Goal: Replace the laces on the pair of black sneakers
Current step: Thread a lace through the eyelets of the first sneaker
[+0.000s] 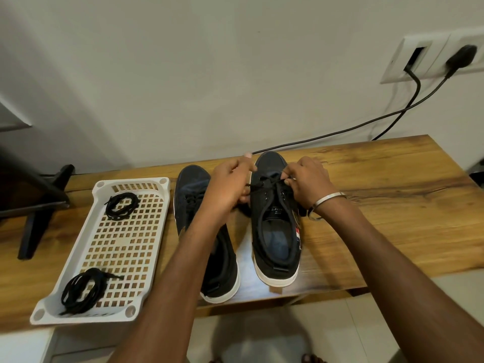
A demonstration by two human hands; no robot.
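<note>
Two black sneakers with white soles stand side by side on the wooden table, toes toward the wall. The right sneaker [275, 231] has a black lace [267, 185] stretched across its front eyelets. My left hand [230, 184] pinches the lace's left end beside the shoe. My right hand [306, 179], with a metal bangle on the wrist, pinches the lace on the right side. The left sneaker [193, 205] is partly hidden under my left forearm and still carries a black lace.
A white perforated tray [104, 305] lies left of the shoes, holding two coiled black laces [121, 205] [83, 289]. A black stand [39, 205] sits at far left. A black cable [340, 132] runs from the wall socket [429, 58] along the table's back edge.
</note>
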